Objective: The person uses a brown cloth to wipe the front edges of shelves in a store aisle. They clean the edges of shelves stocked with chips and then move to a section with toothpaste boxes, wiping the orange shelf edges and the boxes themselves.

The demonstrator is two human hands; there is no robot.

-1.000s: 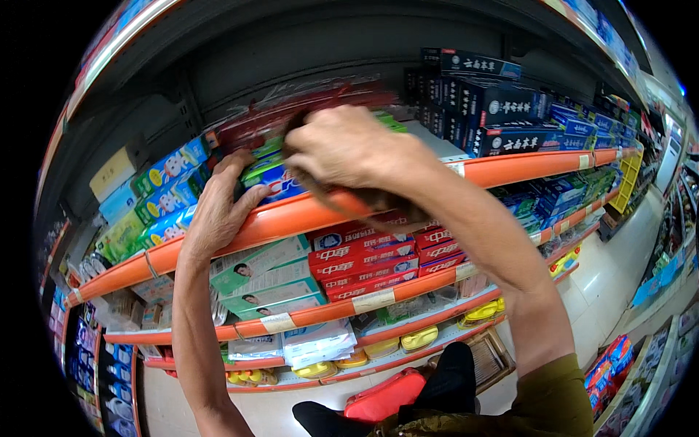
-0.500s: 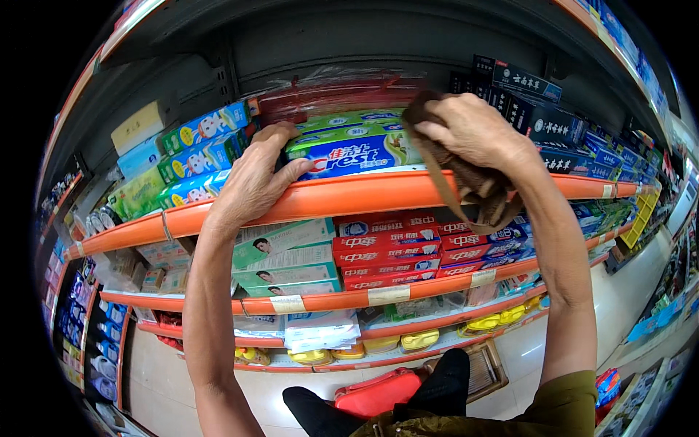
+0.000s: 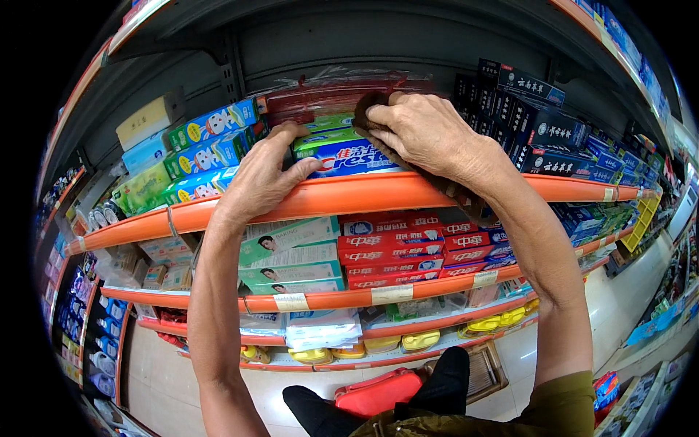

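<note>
Blue and green toothpaste boxes (image 3: 342, 159) lie stacked at the middle of the upper shelf, behind its orange front rail (image 3: 349, 191). At their left end, my left hand (image 3: 268, 173) is bent around the corner, its thumb on the front and its fingers toward the back. A brown cloth (image 3: 373, 109) is bunched in my right hand (image 3: 429, 138), which presses it onto the top of these boxes near their right end. The rest of the cloth hangs over the rail under my right wrist, partly hidden.
Tissue packs (image 3: 211, 149) stand to the left, and dark boxes (image 3: 546, 124) are piled to the right. Behind the toothpaste lies a red, plastic-wrapped bundle (image 3: 328, 95). Red boxes (image 3: 389, 251) and pale green boxes (image 3: 291, 255) fill the shelf below. A red stool (image 3: 378, 393) stands beneath me.
My right hand has slid the cloth leftward across the tops of the toothpaste boxes, covering more of them. My left hand stays at their left end.
</note>
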